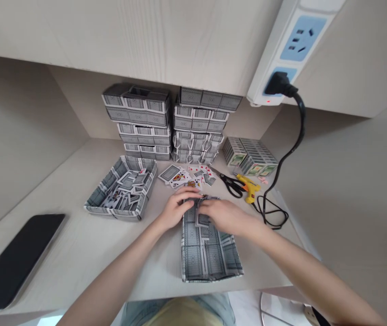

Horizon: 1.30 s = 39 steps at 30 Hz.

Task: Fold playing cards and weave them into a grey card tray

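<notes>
Handwork is concentrated at the far end of the card-built tray (193, 260), which sits at lower centre of the frame. Left hand (177, 209) is loosely curled at the far left corner, thumb toward the inside; whether it grips the wall or merely rests there cannot be told. Right hand (225, 217) reaches in over the right wall, fingers bunched and nearly closed beside a card piece (202, 221); a firm hold on that piece cannot be confirmed, the fingertips being partly hidden.

Recommended practice, in this inspector's judgement: brace the corner with the left hand so that the tray does not skid or twist; seat the piece square to the neighbouring cards before pressing; press evenly with the fingertips, since folded card is likely to crease or spring back under a sharp push. Avoid leaning the right wrist on the side wall, which may bow. The glue gun (251, 188), right of centre, calls for care around its nozzle should it be hot.

Condition of tray: long, rectangular, open-topped; grey patterned card backs face inward. White card edges form a pale seam lengthwise along the floor. Right wall flares outward; rim is slightly uneven. Far end is largely obscured by the hands.
</notes>
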Each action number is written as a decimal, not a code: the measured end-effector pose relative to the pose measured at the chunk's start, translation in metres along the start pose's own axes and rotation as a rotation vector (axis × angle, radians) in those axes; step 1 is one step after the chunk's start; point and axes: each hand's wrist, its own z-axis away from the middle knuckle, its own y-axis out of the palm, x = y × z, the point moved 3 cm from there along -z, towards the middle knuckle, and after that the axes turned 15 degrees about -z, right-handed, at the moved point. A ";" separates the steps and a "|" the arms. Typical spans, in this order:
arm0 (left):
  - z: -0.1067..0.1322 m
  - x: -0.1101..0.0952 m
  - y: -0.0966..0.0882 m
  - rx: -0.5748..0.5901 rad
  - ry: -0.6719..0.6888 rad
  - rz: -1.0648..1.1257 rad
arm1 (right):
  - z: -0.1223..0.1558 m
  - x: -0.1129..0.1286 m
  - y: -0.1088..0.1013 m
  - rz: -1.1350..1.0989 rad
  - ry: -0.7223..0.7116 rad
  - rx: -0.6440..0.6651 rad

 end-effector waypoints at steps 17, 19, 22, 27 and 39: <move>0.001 0.010 -0.011 -0.031 -0.095 -0.093 | 0.000 0.001 -0.027 -0.233 -0.095 -0.166; 0.001 0.010 -0.012 -0.027 -0.108 -0.088 | 0.005 -0.010 -0.038 -0.376 -0.013 -0.266; 0.000 0.009 -0.014 -0.020 -0.138 -0.094 | 0.010 -0.028 -0.046 -0.683 0.123 -0.376; -0.001 0.005 -0.017 -0.007 -0.134 -0.097 | 0.007 -0.050 -0.049 -0.756 0.207 -0.519; -0.001 0.005 -0.017 -0.008 -0.121 -0.097 | 0.000 -0.056 -0.046 -0.620 0.151 -0.577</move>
